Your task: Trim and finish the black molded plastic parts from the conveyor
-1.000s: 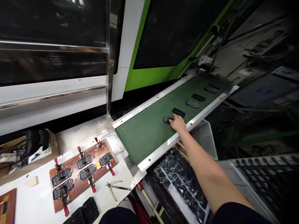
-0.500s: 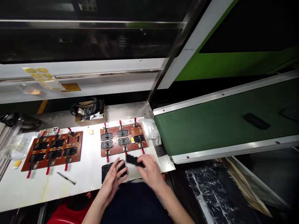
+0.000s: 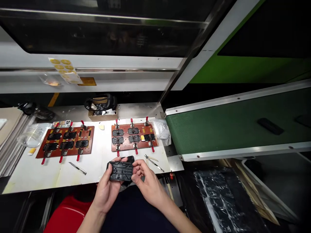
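Observation:
A black plastic panel (image 3: 120,171), rectangular with moulded ribs on its upper face, is held up over the front edge of the table. My left hand (image 3: 108,187) grips its left end, thumb on the face and fingers behind. At the right end, my right hand (image 3: 147,184) has thumb and fingertips closed on the panel's edge. Part of another black piece (image 3: 131,159) shows just behind the panel. Beyond my hands lies a brown fixture board (image 3: 126,149) with red-handled clamps, black parts and a yellow block (image 3: 142,138).
A second clamp board (image 3: 88,142) lies left, with a craft knife (image 3: 77,168) before it. Nippers and another knife (image 3: 155,163) lie right of my hands. A green conveyor belt (image 3: 218,129) carries a black part. A red stool (image 3: 65,213) stands below.
My left hand has come up from the table, now gripping the black panel. My right hand has moved left to the panel's edge. The view has shifted slightly.

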A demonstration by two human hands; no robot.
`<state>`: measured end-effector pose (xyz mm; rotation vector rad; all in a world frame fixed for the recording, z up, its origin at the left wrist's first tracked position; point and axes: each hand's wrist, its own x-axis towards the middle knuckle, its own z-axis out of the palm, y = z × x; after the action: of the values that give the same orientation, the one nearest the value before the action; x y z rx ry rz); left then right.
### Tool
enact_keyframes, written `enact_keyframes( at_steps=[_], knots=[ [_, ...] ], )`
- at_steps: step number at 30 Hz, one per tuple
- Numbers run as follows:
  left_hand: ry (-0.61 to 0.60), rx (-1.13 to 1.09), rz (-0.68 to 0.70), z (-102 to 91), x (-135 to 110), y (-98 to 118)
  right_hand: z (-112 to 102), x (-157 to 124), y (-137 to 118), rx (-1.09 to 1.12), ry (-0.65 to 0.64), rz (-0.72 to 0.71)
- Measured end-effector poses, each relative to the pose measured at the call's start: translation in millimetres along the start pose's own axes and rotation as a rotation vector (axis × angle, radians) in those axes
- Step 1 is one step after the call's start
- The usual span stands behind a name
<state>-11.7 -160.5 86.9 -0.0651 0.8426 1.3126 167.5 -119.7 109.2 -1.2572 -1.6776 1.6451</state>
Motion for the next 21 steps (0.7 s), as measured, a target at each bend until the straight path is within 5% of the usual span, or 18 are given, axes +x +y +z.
enact_keyframes(
  at_steps=[7,13,17,21],
  knots=[
    [0.089,0.37,0.149,-25.0,0,-10,40,17,42,0.363,-0.098,0.207],
    [0.156,0.735,0.172,-91.6,12,9,58,30,84,0.113,-0.106,0.354],
    [0.13,0.875,0.136,-139.1,24,42,91,56,83,-0.211,-0.176,0.383],
    [0.148,1.094,0.181,-195.4,60,114,160,131,72,-0.321,-0.136,0.333]
  ],
)
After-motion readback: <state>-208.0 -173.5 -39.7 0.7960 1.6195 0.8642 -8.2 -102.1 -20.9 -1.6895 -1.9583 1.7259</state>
